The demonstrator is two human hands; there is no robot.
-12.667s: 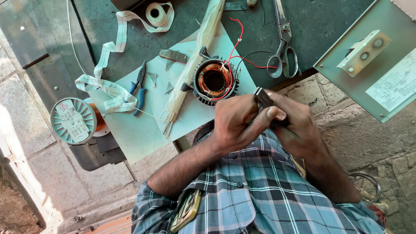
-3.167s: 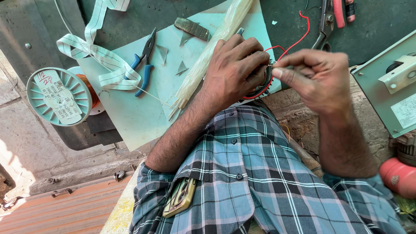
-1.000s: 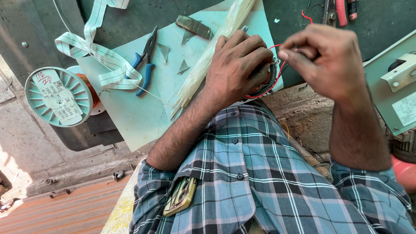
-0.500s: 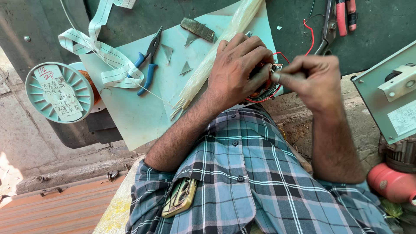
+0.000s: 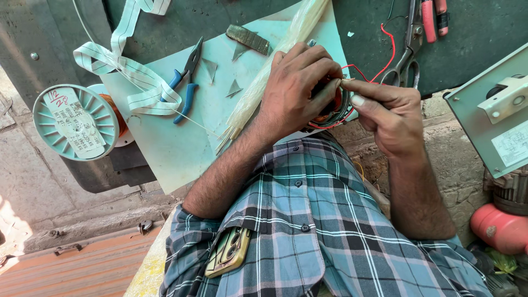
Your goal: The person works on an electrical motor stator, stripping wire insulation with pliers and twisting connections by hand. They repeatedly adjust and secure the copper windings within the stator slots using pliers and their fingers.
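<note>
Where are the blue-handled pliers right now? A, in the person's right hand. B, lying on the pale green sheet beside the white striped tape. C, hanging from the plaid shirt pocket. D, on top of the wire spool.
B: the blue-handled pliers lie untouched on the pale green sheet, next to the white striped tape, while the left hand and right hand are both at the motor winding.

The motor stator (image 5: 331, 107), a round metal ring with copper windings, sits at the near edge of the pale green sheet, largely covered by the hands. Red lead wires (image 5: 385, 58) loop from it, curving away across the dark surface.
</note>
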